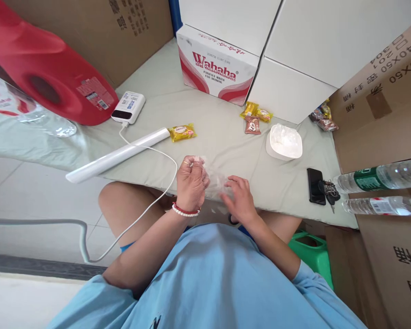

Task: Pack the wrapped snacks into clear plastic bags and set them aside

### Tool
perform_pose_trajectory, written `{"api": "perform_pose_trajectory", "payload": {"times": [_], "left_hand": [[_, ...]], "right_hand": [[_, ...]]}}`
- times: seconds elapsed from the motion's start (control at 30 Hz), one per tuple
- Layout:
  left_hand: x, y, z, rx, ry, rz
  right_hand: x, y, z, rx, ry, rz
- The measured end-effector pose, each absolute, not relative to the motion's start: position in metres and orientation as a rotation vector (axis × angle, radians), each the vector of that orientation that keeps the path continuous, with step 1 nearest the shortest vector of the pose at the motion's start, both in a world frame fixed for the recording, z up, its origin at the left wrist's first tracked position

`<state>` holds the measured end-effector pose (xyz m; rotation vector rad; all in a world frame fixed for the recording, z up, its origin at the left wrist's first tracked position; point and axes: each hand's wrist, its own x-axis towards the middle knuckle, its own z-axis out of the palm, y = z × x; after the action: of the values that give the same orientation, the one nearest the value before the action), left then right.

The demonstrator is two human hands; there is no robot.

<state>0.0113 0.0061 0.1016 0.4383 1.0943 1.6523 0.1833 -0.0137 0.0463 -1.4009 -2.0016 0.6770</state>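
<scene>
My left hand (192,182), with a white bead bracelet and a red cord at the wrist, is closed on a thin, clear plastic film (216,178). The film stretches from this fist toward my right hand (240,196). There the thumb and fingers stand apart, loosely curved beside the film's edge; whether they touch it is hard to tell. A square white tub (272,147) lies to the right, with crumpled clear plastic (286,137) in it. Beyond my left hand, a yellow wrapped snack (183,132) rests against a long white roll (119,155).
A white cable (164,153) loops past my left wrist from a white power bank (128,107). Several wrapped snacks (252,124) lie by a Wahaha carton (219,68). At right are a phone (315,185), keys (331,192) and bottles (385,177); a red jug (54,73) lies left.
</scene>
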Motion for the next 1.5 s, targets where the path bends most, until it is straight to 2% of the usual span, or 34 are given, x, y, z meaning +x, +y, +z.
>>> {"api": "perform_pose_trajectory", "payload": {"times": [0.1,0.27,0.43,0.57,0.67,0.8,0.87,1.0,1.1,1.2,1.33,1.5], "left_hand": [[-0.006,0.007,0.1,0.576,1.135,1.469],[-0.036,0.011,0.096,0.817,1.268,1.234],[-0.027,0.01,0.101,0.92,1.248,1.291],[-0.012,0.006,0.105,0.988,1.223,1.24],[-0.013,0.005,0.106,1.038,1.278,1.172],[-0.027,0.006,0.104,1.332,1.348,0.809],[-0.032,0.008,0.098,1.559,1.418,0.603],[-0.035,0.015,0.075,1.767,1.727,0.508],[-0.035,0.021,0.06,1.488,1.754,0.8],[-0.033,0.027,0.057,0.891,1.489,1.134],[-0.032,0.036,0.064,0.507,1.245,1.252],[-0.042,0.054,0.05,0.92,1.487,1.093]], "right_hand": [[0.205,0.002,0.046,-1.438,-1.786,0.871],[0.25,0.019,0.074,-1.265,-1.543,1.502],[0.25,0.019,0.09,-1.154,-1.496,1.643],[0.232,0.023,0.069,-1.377,-1.683,1.466],[0.231,0.031,0.056,-1.512,-1.918,1.1],[0.244,0.039,0.063,-1.625,-1.974,0.5],[0.248,0.04,0.07,-1.62,-1.884,0.464],[0.247,0.04,0.077,-1.527,-1.472,0.945],[0.247,0.038,0.082,-1.456,-1.136,1.396],[0.251,0.033,0.089,-1.372,-0.995,1.728],[0.258,0.033,0.093,-1.301,-1.011,1.879],[0.267,0.064,0.076,-1.354,-0.994,1.832]]}}
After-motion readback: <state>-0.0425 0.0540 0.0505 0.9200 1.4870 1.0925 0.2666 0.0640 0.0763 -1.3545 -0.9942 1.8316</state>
